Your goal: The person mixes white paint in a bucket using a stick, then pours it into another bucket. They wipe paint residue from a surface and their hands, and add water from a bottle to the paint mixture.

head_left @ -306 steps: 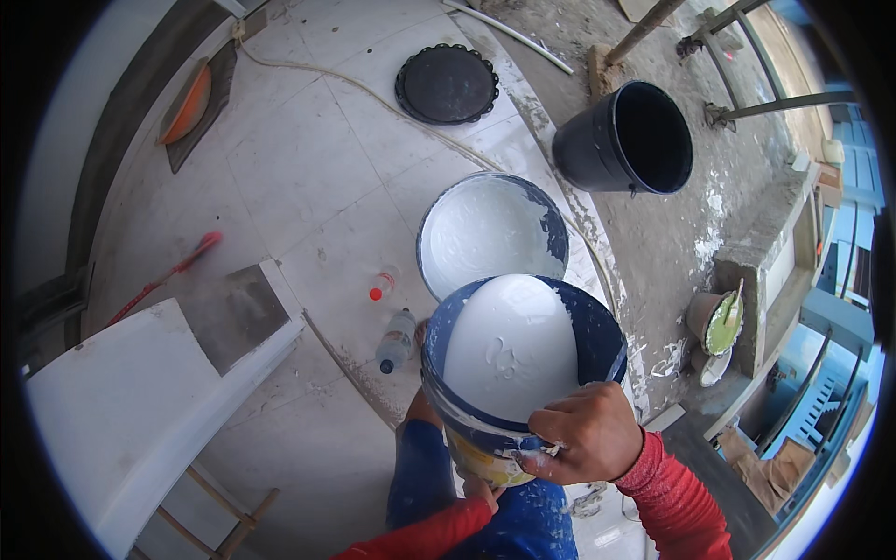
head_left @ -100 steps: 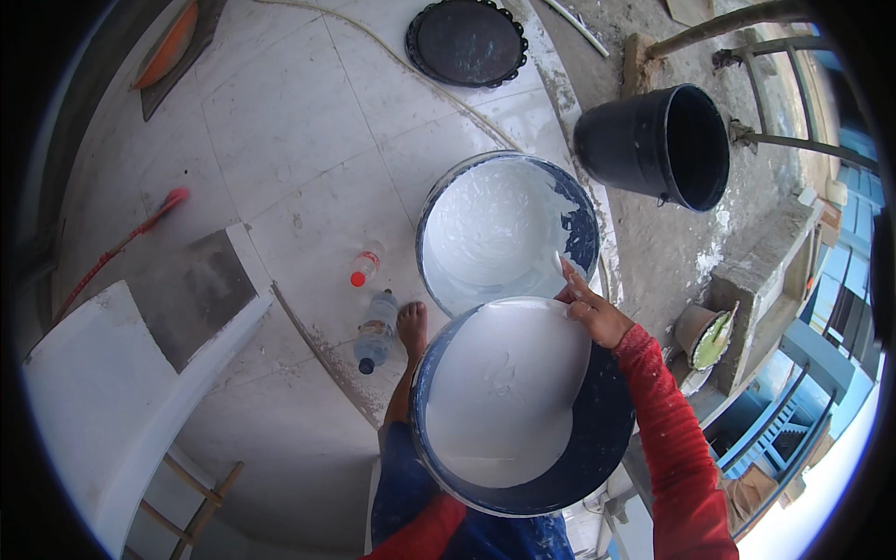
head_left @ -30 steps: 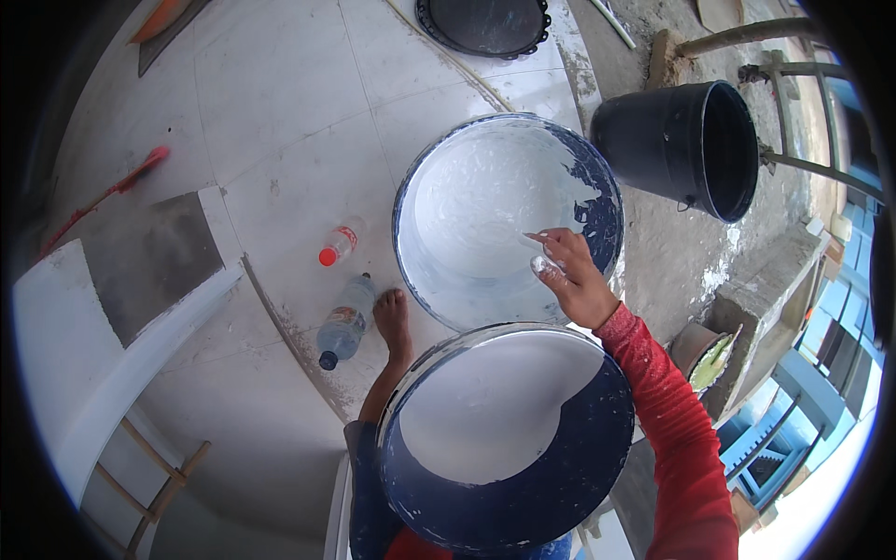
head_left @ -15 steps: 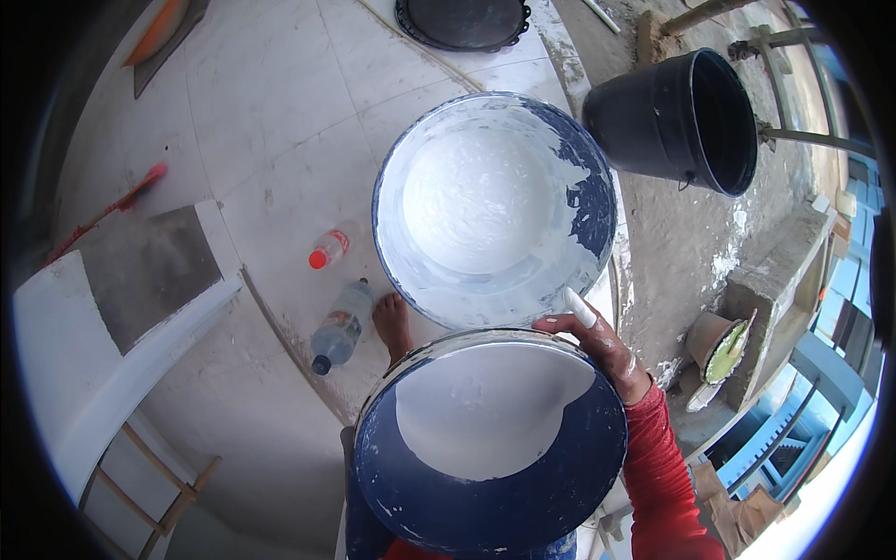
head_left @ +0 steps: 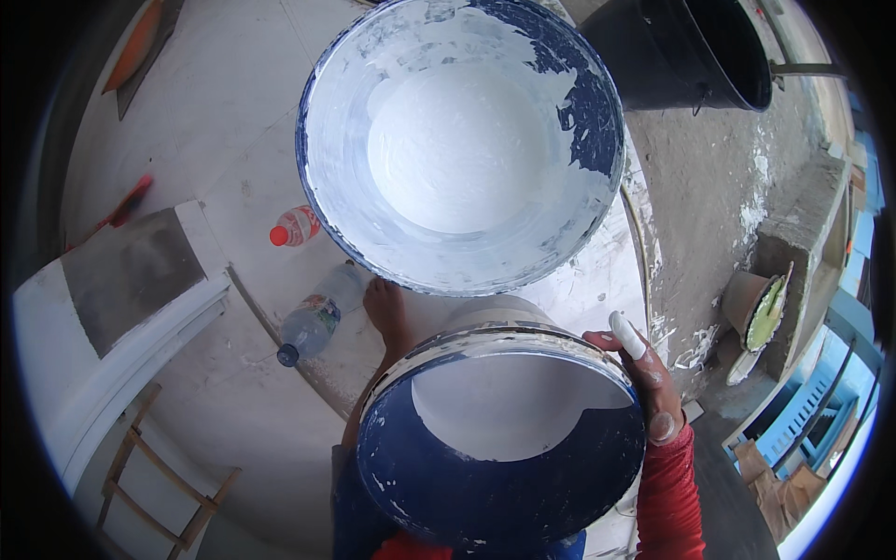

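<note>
A dark blue bucket (head_left: 504, 509) is tilted close in front of my body, its mouth facing up toward me. White paint-like liquid (head_left: 495, 406) lies against its far inner wall. My right hand (head_left: 649, 383) grips this bucket's right rim, with one finger coated or wrapped in white. Just beyond stands a larger blue tub (head_left: 595, 121), its inner wall smeared white and thick white liquid (head_left: 457, 149) at its bottom. The tilted bucket's far rim is close to the tub's near rim. My left hand is out of sight, hidden by the bucket or outside the picture.
Two plastic bottles, one red-capped (head_left: 297, 227) and one dark-capped (head_left: 313, 322), lie left of the tub near my bare foot (head_left: 385, 308). A black bucket (head_left: 653, 56) leans at far right. A small pot (head_left: 747, 303) with green contents sits by a concrete ledge (head_left: 803, 215).
The tub appears larger and higher in the picture as my view shifts. The tilted bucket has come slightly nearer and to the right, with my right hand still on its rim.
</note>
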A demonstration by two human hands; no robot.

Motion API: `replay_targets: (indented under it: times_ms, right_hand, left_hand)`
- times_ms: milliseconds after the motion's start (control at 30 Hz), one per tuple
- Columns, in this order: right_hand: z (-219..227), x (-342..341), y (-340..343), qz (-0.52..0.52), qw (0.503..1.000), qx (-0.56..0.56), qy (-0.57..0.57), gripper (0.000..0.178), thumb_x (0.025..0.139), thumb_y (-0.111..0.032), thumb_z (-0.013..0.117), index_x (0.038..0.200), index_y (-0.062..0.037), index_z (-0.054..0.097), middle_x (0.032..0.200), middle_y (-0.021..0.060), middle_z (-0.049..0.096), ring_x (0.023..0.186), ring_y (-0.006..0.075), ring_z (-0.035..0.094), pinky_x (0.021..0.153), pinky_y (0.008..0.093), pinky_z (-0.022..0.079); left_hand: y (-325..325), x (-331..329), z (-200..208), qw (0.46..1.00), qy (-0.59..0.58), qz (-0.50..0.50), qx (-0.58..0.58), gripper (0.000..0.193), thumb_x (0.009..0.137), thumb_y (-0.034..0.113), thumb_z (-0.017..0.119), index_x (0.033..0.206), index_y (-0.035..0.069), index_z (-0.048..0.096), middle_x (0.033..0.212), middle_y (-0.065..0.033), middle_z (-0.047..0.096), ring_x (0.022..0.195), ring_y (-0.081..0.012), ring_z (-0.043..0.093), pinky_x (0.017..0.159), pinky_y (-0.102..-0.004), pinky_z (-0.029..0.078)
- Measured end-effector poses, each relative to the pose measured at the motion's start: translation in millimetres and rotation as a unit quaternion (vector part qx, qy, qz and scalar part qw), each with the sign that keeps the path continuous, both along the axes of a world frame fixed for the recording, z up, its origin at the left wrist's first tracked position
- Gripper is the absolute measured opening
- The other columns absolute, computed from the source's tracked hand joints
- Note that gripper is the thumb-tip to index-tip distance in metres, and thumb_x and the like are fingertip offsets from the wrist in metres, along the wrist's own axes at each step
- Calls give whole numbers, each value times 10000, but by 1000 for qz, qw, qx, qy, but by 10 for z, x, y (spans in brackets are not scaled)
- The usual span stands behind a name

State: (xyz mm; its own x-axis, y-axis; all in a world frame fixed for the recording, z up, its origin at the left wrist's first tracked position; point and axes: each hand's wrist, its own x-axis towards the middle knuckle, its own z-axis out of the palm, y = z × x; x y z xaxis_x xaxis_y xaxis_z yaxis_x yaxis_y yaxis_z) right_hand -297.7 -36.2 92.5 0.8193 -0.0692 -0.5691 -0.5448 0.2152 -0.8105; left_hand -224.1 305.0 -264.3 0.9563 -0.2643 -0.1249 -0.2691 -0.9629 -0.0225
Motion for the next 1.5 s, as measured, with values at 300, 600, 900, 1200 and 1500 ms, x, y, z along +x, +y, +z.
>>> replay_targets:
  times_ms: [300,600,900,1200,1500]
  right_hand:
    - [-695,-467,-219,-174,984,13,22,1362,519,-940,518,1430,48,300,1298,226,508,1211,320,497,1056,416,353]
    - [-1086,-717,-362,-262,964,31,-31,1148,688,-844,493,1400,43,345,1219,178,549,1125,280,533,1001,401,403]
    - [-1078,-773,-333,-149,974,-159,-59,1112,700,-823,498,1444,-14,324,1327,192,492,1307,306,384,1141,455,150]
    - [90,178,-420,110,851,-472,-201,836,795,-531,570,1440,-52,338,1384,248,398,1253,411,395,1054,512,272]
    - [254,1611,-504,399,630,-656,-114,820,595,-131,672,1372,-255,440,1338,140,396,1266,307,375,1094,555,233]
  left_hand:
    - [-104,54,77,999,-32,-2,5,77,863,111,522,808,69,557,805,-104,580,792,-272,592,654,-409,486]
    - [-166,-3,42,999,-36,-7,3,111,882,115,502,802,65,559,808,-113,580,798,-283,591,666,-415,483]
    - [-254,21,18,999,-32,1,-23,146,901,119,482,795,60,562,811,-121,581,803,-294,590,677,-422,479]
    - [-44,-309,1047,804,243,417,-347,214,963,236,457,1006,44,543,950,-108,588,888,-235,589,754,-366,474]
    - [283,-50,2579,581,357,467,-563,441,961,357,534,1271,44,526,1190,-146,582,1050,-232,583,899,-360,467]
